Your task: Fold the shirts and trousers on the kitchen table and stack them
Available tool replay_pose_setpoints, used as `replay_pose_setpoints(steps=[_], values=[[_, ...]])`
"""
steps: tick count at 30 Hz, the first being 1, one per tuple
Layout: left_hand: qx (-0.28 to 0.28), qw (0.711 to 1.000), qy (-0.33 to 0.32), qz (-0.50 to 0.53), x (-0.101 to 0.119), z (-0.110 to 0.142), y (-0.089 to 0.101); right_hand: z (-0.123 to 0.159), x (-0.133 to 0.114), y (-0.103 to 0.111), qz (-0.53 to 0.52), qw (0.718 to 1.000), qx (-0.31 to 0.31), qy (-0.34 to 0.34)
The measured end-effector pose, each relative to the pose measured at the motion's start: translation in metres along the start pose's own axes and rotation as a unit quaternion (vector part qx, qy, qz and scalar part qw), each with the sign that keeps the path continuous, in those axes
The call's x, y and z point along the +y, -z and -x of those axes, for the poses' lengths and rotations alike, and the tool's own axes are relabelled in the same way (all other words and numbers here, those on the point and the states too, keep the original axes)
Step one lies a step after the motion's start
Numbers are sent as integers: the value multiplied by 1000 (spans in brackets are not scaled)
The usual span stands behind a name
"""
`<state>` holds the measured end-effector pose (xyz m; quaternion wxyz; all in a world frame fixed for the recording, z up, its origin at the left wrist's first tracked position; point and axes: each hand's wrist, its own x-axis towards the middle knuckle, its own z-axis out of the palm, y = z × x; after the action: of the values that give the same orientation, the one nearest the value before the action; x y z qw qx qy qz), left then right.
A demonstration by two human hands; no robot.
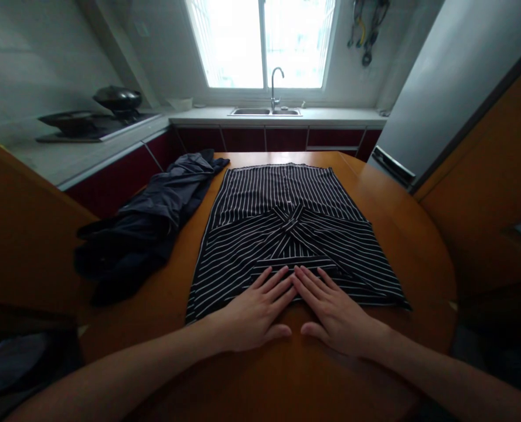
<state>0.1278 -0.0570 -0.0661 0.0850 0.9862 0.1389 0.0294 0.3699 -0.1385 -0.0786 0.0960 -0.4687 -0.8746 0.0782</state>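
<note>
A black shirt with white stripes [286, 234] lies spread on the wooden table [401, 217]. Its sleeves seem to be folded inward, crossing near the middle, and a few small buttons run down the upper part. My left hand [260, 308] rests flat on the shirt's near edge, fingers spread. Beside it, my right hand [334, 310] lies flat too, fingers stretched forward. The fingertips of both hands nearly meet on a folded striped band at the near edge. Neither hand grips the cloth. Whatever lies beneath the palms is hidden.
Dark crumpled clothes [155, 205] lie along the table's left edge. Behind the table run a counter with a sink [255, 111] and tap [274, 88]. At the left is a stove with a lidded pot [117, 98]; a refrigerator [453, 94] stands at right.
</note>
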Motion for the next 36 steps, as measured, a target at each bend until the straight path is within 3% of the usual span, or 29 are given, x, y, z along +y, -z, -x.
replay_pose_setpoints(steps=[4,11,24,31,36], values=[[9,1000,10,0,0,1,4,2,0,-3,9,999,17,-27],[20,995,91,-32,-11,3,-1,4,7,-9,41,993,56,-91],[3,992,124,-34,-12,3,-3,4,17,-15,71,977,88,-183],[24,992,120,-35,-8,2,0,3,18,-13,85,975,103,-177],[22,998,48,-21,13,-1,6,1,7,1,71,989,105,-73]])
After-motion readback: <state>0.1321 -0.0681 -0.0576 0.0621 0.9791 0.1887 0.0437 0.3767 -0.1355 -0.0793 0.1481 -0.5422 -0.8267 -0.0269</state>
